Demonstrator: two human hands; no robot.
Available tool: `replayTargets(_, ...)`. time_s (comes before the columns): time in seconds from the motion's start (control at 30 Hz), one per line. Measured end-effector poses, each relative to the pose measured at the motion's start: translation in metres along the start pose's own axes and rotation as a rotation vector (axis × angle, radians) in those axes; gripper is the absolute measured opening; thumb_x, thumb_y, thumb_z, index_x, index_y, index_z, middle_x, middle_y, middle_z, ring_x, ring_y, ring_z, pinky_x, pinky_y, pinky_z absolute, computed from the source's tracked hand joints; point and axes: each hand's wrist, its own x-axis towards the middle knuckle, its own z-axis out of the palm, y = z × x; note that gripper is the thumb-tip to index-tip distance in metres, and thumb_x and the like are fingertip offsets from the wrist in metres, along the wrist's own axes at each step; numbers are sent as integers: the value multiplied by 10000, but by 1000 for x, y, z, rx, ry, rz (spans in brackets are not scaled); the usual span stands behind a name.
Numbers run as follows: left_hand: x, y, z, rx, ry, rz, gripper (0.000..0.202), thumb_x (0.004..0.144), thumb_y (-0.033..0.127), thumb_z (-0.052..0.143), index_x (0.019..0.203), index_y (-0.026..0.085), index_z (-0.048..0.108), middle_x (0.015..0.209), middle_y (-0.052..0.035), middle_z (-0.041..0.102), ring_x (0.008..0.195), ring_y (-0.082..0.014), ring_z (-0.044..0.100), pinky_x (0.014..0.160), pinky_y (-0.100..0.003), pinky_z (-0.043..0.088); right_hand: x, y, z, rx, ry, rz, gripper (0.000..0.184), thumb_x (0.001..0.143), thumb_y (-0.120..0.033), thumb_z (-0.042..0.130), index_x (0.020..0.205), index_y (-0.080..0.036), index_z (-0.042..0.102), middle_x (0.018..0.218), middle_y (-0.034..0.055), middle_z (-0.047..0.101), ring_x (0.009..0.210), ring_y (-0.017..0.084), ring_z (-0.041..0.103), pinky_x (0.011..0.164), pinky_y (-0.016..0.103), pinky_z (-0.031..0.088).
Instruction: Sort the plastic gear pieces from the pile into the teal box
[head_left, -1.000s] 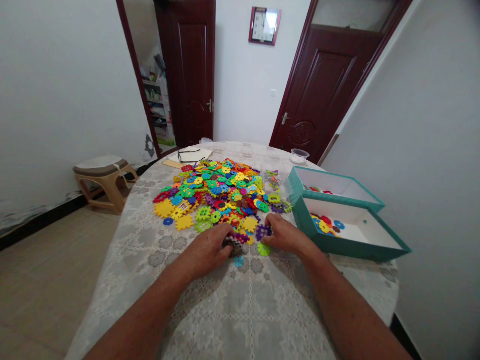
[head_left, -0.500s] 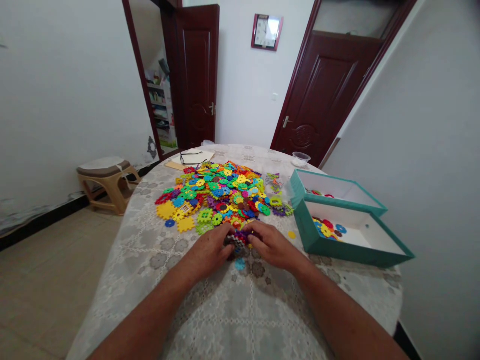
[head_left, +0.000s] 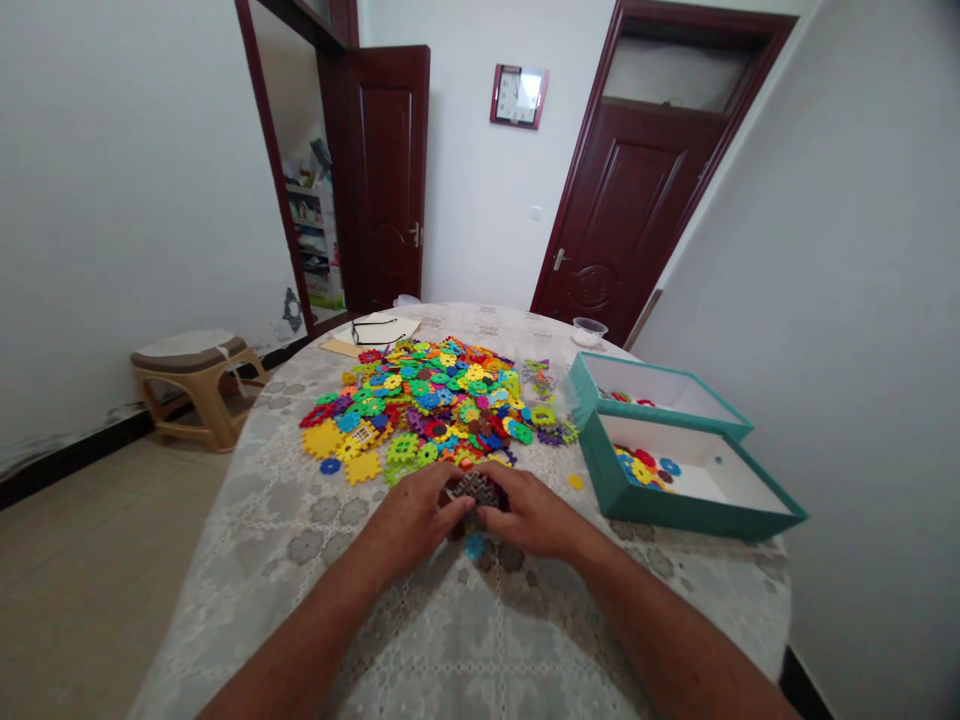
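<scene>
Dark grey plastic snowflake pieces (head_left: pixel 474 488), clicked together into a small lump, sit at the lower middle of the frame, held between your hands. Your left hand (head_left: pixel 409 525) and your right hand (head_left: pixel 531 515) close on the lump from either side, fingers curled around it, with only its top showing between them. Both hands are firmly closed on it and lifted slightly off the table, as far as this view shows.

Just below your hands, a blue snowflake piece (head_left: pixel 474 546) lies flat on the lace tablecloth (head_left: pixel 480 640). Right behind your fingers spreads a big heap of multicoloured plastic pieces (head_left: pixel 420 405), filling the middle of the table. A lone yellow piece (head_left: pixel 575 482) lies to the right of your right hand, just beside the nearer teal box tray (head_left: pixel 611 478), which holds a small cluster of coloured pieces (head_left: pixel 641 465). The farther teal box tray (head_left: pixel 592 375) touches it, with a few red pieces inside.

At the far edge of the table, upper left of the heap, black-framed glasses (head_left: pixel 373 331) rest on white paper (head_left: pixel 390 327). A clear plastic bowl (head_left: pixel 589 331) stands at the far edge, toward the upper right.
</scene>
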Motion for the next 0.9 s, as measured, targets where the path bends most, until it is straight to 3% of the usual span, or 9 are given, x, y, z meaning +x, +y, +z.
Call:
replayTargets(0.17, -2, -2, -7, 68, -15, 10, 178, 968, 346, 562, 1042, 224, 668, 969, -37, 725, 901, -197, 661, 770, -293, 448, -4, 4, -34, -82, -19, 89, 297, 870, -184, 601, 1158, -236, 654, 981, 8, 709, 834, 179, 624, 735, 270, 460)
replayTargets(0.3, -8, -7, -13, 210, -121, -14, 237, 878, 360, 663, 1094, 262, 668, 1081, -32, 712, 978, -218, 666, 788, -295, 446, -4, 22, -84, -168, 89, 167, 297, 872, -198, 578, 1154, -241, 656, 1035, 30, 724, 914, 204, 648, 813, 295, 485)
replayTargets(0.4, -12, -7, -17, 297, -227, -19, 305, 836, 361, 689, 1128, 281, 652, 1193, -44, 688, 1051, -240, 666, 820, -303, 463, 1, 51, -130, -314, 275, 283, 343, 879, -255, 585, 1216, -225, 639, 1091, 59, 738, 957, 226, 664, 848, 304, 491)
replayTargets(0.5, -13, -4, -18, 351, -281, -41, 357, 792, 316, 707, 1141, 286, 637, 1266, -57, 666, 1113, -262, 658, 843, -311, 472, 9, 88, -174, -521, 452, 486, 371, 877, -284, 592, 1237, -217, 649, 1118, 81, 755, 989, 248, 681, 871, 310, 488)
replayTargets(0.6, -12, -3, -16, 377, -303, -52, 339, 795, 297, 692, 1128, 278, 632, 1276, -69, 661, 1122, -269, 658, 847, -317, 474, 16, 120, -206, -626, 560, 629, 443, 882, -292, 586, 1305, -170, 630, 1198, 147, 741, 1057, 287, 685, 894, 341, 490)
replayTargets(0.73, -8, -5, -12, 398, -314, -42, 228, 862, 321, 628, 1082, 261, 627, 1191, -80, 684, 1056, -259, 666, 805, -314, 465, 18, 142, -220, -648, 596, 672, 547, 887, -284, 578, 1405, -107, 573, 1249, 205, 718, 1096, 316, 678, 931, 384, 497)
replayTargets(0.9, -6, -8, -8, 399, -313, -25, 139, 924, 301, 551, 1032, 248, 620, 1108, -81, 701, 968, -240, 667, 754, -308, 434, 13, 144, -205, -705, 630, 595, 621, 898, -200, 513, 1515, -131, 488, 1359, 198, 665, 1183, 314, 643, 1025, 412, 469)
